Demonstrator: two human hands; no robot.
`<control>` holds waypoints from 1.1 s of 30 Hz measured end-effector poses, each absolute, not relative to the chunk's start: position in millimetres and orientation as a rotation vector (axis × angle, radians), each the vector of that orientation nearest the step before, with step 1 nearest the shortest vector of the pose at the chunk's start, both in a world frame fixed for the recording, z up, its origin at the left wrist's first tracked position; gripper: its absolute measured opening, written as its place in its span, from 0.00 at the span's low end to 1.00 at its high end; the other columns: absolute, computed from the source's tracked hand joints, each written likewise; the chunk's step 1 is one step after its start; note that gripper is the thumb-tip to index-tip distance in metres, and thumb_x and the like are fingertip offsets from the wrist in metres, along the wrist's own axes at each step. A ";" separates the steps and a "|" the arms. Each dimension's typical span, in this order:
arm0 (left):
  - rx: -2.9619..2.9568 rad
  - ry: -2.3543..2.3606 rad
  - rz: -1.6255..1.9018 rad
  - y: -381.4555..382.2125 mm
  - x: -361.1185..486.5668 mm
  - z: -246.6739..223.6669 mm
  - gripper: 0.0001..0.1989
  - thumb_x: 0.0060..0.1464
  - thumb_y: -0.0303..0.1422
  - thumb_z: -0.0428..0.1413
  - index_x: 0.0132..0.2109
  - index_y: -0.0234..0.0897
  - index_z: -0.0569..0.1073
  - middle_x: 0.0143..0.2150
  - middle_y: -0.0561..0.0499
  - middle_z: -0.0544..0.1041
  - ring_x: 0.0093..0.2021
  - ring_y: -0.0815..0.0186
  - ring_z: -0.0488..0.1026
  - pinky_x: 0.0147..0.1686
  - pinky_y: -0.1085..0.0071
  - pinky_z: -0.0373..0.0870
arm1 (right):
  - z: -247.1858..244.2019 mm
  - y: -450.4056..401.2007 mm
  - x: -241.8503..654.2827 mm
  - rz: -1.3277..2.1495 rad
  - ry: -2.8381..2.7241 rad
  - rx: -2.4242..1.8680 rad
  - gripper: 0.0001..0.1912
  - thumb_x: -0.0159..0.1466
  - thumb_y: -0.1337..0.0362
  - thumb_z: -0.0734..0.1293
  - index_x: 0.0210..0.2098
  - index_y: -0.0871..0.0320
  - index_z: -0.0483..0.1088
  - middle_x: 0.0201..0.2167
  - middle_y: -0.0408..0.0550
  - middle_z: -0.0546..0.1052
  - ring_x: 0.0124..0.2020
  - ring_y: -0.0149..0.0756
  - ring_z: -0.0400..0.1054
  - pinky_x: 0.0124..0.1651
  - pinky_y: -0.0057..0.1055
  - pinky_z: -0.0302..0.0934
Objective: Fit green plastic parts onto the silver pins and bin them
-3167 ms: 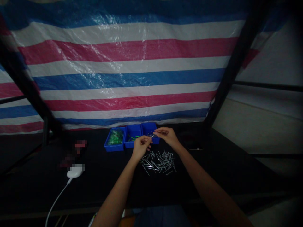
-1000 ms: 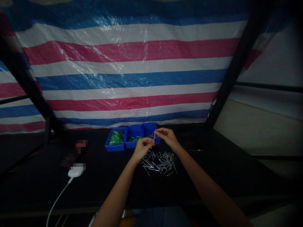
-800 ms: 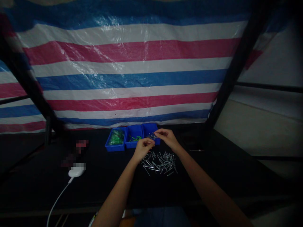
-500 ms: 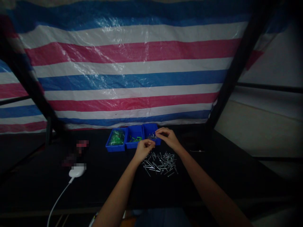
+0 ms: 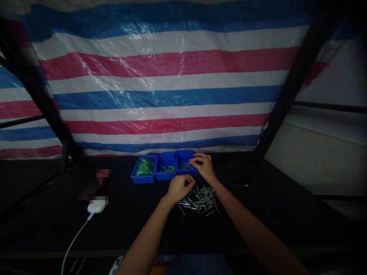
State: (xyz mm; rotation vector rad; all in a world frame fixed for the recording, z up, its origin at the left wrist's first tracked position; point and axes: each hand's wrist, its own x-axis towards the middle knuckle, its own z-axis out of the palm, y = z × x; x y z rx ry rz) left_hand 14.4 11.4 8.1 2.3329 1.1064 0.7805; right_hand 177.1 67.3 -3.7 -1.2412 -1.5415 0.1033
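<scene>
Three blue bins stand side by side on the black table. The left bin (image 5: 143, 179) holds a green bag, the middle bin (image 5: 165, 176) small green pieces, the right bin (image 5: 185, 154) small metal screws. My right hand (image 5: 203, 165) is over the right edge of the right bin, thumb and fingertips pinched; what is between them is too small to tell. My left hand (image 5: 181, 187) is closed just in front of the bins, at the upper left of a pile of long metal screws (image 5: 205, 198). Its fingertips hide whatever they hold.
A white device (image 5: 96, 206) with a cable lies on the left of the table, beside a blurred reddish item (image 5: 103, 173). A small pale item (image 5: 243, 185) lies right of the bins. Striped sheeting (image 5: 166, 126) and dark posts stand behind.
The whole view has shifted slightly. My left hand has moved right and nearer to me, away from the middle bin towards the pile. My right hand stays by the right bin.
</scene>
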 end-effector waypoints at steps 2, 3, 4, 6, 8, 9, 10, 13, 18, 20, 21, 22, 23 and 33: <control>2.344 1.106 0.777 11.6 14.3 7.5 0.11 0.52 0.35 0.48 0.35 0.37 0.73 0.30 0.53 0.75 0.28 0.69 0.68 0.26 0.76 0.60 | -7.7 70.2 175.5 0.088 -1.577 -1.276 0.07 0.52 0.56 0.67 0.25 0.51 0.75 0.38 0.48 0.73 0.45 0.43 0.60 0.48 0.41 0.51; 2.346 1.106 0.776 11.8 14.3 7.2 0.11 0.52 0.35 0.48 0.35 0.37 0.73 0.30 0.53 0.75 0.28 0.69 0.68 0.26 0.77 0.60 | -9.1 70.9 174.8 0.080 -1.592 -1.289 0.07 0.52 0.56 0.67 0.25 0.51 0.75 0.39 0.47 0.73 0.45 0.43 0.59 0.48 0.41 0.51; 2.348 1.104 0.775 11.9 14.4 7.1 0.11 0.52 0.35 0.48 0.35 0.37 0.73 0.30 0.53 0.75 0.28 0.69 0.68 0.26 0.77 0.60 | -10.0 71.1 174.1 0.072 -1.607 -1.300 0.07 0.52 0.57 0.67 0.25 0.51 0.75 0.39 0.47 0.73 0.45 0.44 0.59 0.49 0.41 0.51; 2.350 1.100 0.772 11.9 14.6 7.3 0.11 0.52 0.35 0.48 0.35 0.37 0.73 0.30 0.53 0.75 0.27 0.69 0.68 0.26 0.77 0.60 | -10.6 70.3 172.6 0.057 -1.632 -1.314 0.06 0.52 0.57 0.67 0.24 0.51 0.75 0.39 0.47 0.72 0.45 0.44 0.58 0.49 0.41 0.51; 2.349 1.101 0.770 11.6 14.9 7.8 0.11 0.52 0.35 0.48 0.35 0.37 0.74 0.29 0.53 0.75 0.27 0.69 0.68 0.26 0.77 0.60 | -9.8 68.7 171.1 0.047 -1.651 -1.320 0.06 0.52 0.58 0.67 0.24 0.51 0.75 0.39 0.47 0.72 0.45 0.44 0.57 0.49 0.41 0.51; 2.348 1.103 0.768 11.4 15.0 8.1 0.11 0.52 0.35 0.48 0.35 0.37 0.74 0.30 0.52 0.75 0.27 0.69 0.68 0.26 0.77 0.60 | -9.1 67.8 170.4 0.044 -1.657 -1.321 0.06 0.52 0.58 0.67 0.23 0.51 0.75 0.39 0.47 0.72 0.46 0.45 0.57 0.49 0.42 0.51; 2.347 1.106 0.765 11.2 15.1 8.2 0.11 0.52 0.35 0.48 0.35 0.37 0.74 0.30 0.52 0.75 0.27 0.69 0.68 0.26 0.77 0.60 | -8.4 66.9 169.8 0.044 -1.661 -1.322 0.05 0.52 0.59 0.67 0.23 0.50 0.75 0.40 0.48 0.72 0.46 0.45 0.57 0.49 0.42 0.51; 2.343 1.110 0.761 10.7 15.3 8.3 0.11 0.52 0.35 0.48 0.35 0.37 0.73 0.30 0.52 0.75 0.27 0.69 0.68 0.26 0.77 0.60 | -7.2 65.0 168.8 0.041 -1.673 -1.322 0.05 0.52 0.59 0.67 0.23 0.50 0.75 0.40 0.47 0.72 0.46 0.46 0.57 0.49 0.43 0.51; 2.338 1.097 0.759 9.5 15.4 10.0 0.10 0.51 0.35 0.49 0.35 0.37 0.74 0.30 0.52 0.75 0.28 0.69 0.69 0.26 0.76 0.60 | -8.1 64.8 169.4 0.046 -1.679 -1.338 0.05 0.51 0.60 0.67 0.22 0.50 0.75 0.39 0.47 0.72 0.46 0.46 0.57 0.48 0.43 0.52; 2.334 1.097 0.748 8.9 15.3 11.5 0.10 0.51 0.35 0.49 0.35 0.37 0.74 0.30 0.52 0.75 0.28 0.69 0.69 0.26 0.76 0.60 | -8.8 65.5 170.1 0.056 -1.678 -1.345 0.05 0.51 0.60 0.67 0.22 0.50 0.75 0.39 0.47 0.72 0.46 0.46 0.57 0.47 0.44 0.52; 2.335 1.098 0.744 8.7 15.2 12.2 0.10 0.51 0.34 0.49 0.35 0.37 0.74 0.30 0.52 0.75 0.28 0.69 0.68 0.26 0.76 0.60 | -9.0 65.9 170.5 0.060 -1.677 -1.347 0.05 0.51 0.60 0.67 0.22 0.50 0.75 0.39 0.47 0.72 0.46 0.46 0.57 0.48 0.44 0.52; 2.336 1.099 0.741 8.6 15.1 12.6 0.10 0.51 0.34 0.49 0.35 0.37 0.74 0.30 0.52 0.75 0.28 0.69 0.68 0.26 0.76 0.60 | -9.3 66.2 170.7 0.063 -1.679 -1.350 0.05 0.51 0.59 0.67 0.22 0.50 0.75 0.39 0.47 0.72 0.46 0.46 0.57 0.48 0.44 0.52; 2.340 1.100 0.739 8.6 14.9 12.8 0.10 0.51 0.34 0.49 0.35 0.37 0.74 0.30 0.52 0.75 0.28 0.69 0.68 0.26 0.76 0.60 | -9.5 66.5 171.0 0.066 -1.684 -1.352 0.05 0.51 0.59 0.67 0.22 0.50 0.75 0.39 0.47 0.72 0.46 0.46 0.57 0.48 0.43 0.52; 2.350 1.100 0.749 11.2 15.5 6.7 0.10 0.51 0.34 0.49 0.35 0.37 0.74 0.29 0.53 0.75 0.28 0.69 0.69 0.27 0.76 0.61 | -9.5 65.6 172.5 0.078 -1.716 -1.340 0.08 0.53 0.56 0.66 0.25 0.50 0.75 0.40 0.47 0.73 0.46 0.45 0.58 0.47 0.43 0.52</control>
